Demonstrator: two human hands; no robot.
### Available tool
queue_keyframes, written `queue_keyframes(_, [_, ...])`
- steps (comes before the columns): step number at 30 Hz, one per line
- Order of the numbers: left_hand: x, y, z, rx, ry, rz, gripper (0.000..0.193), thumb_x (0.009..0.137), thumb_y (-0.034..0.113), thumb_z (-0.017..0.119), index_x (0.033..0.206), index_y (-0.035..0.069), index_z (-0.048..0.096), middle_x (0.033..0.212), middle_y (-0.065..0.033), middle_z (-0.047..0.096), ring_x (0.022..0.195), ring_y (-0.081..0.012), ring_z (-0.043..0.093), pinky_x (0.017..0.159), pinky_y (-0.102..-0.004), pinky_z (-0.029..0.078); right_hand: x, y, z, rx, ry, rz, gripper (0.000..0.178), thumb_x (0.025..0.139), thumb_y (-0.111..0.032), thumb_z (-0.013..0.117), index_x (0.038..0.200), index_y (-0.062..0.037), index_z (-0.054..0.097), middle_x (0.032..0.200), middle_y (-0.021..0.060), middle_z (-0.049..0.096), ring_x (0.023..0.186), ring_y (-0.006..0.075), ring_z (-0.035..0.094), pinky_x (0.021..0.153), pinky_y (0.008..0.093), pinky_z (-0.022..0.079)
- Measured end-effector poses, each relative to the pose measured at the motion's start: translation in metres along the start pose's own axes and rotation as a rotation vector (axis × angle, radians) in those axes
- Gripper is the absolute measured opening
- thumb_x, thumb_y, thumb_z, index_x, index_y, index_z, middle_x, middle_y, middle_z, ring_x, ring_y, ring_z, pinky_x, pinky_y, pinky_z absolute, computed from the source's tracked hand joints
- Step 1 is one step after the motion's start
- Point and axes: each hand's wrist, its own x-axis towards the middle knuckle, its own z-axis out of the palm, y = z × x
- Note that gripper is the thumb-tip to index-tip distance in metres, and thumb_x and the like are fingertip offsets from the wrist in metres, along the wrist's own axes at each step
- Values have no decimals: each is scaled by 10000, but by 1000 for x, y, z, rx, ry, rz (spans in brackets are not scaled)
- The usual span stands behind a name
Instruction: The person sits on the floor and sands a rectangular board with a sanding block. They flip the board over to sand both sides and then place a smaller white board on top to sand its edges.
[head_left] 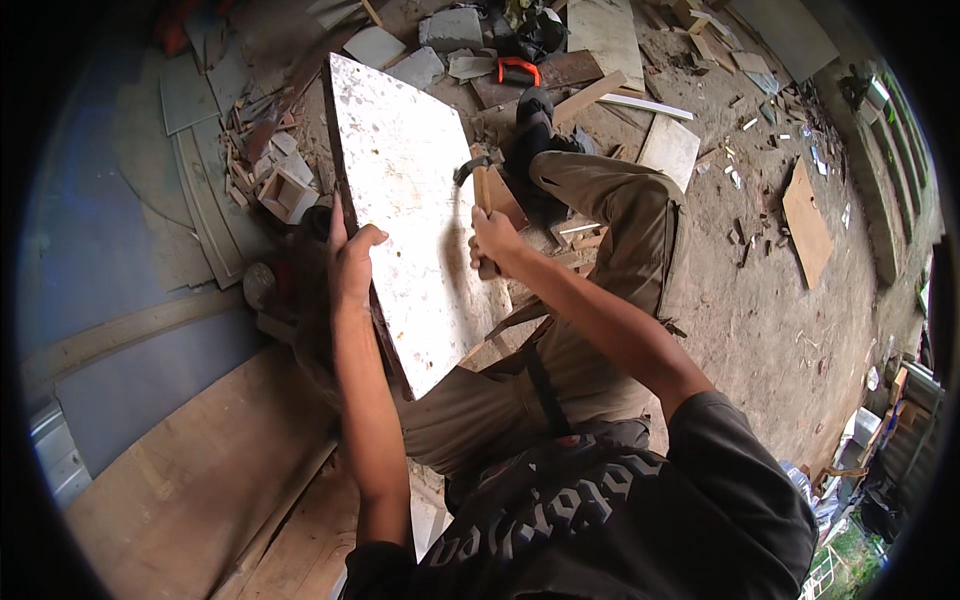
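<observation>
A large white board (415, 160) with speckled, worn paint and a dark edge stands tilted in front of me, its lower end by my thighs. My left hand (352, 262) grips its left edge, thumb on the white face and fingers behind, where they are hidden. In my right hand (495, 243) is a claw hammer, the fingers wrapped round its wooden handle (482, 190). The dark hammer head (477, 167) is up near the board's right edge; whether it touches the board I cannot tell.
Wood offcuts (262, 150) and a small open wooden box (287, 196) lie left of the board. Beyond my foot are an orange-handled tool (519, 70), stone slabs (450, 30) and planks. A brown plywood piece (806, 225) and scattered chips lie on the dirt floor at right.
</observation>
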Motion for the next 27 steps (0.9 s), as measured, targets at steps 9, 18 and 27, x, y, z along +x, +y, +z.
queue_keyframes(9, [2,0,1,38,3,28,843,739,6,551,1553,-12,333,1341,-137,588,1173,-217,566,1023,-304,435,11,6,-6,37,-32,13,295,1070,-378,426,977,-99,409,722,37,415,488,128,373,444,340,415])
queue_keyframes(18, [-3,-2,1,-22,-18,23,846,743,2,552,1557,-11,321,1359,-128,577,1165,-211,566,1016,-307,439,-1,-6,2,103,-9,41,299,1070,-375,428,984,-89,405,717,38,394,480,128,363,424,329,402])
queue_keyframes(27, [14,-14,-20,-104,-88,-1,812,731,0,539,1525,-10,370,1366,-143,579,1201,-233,569,1039,-311,428,-85,36,-3,31,-163,-48,379,1079,-393,424,953,-36,447,649,29,453,463,143,453,412,368,470])
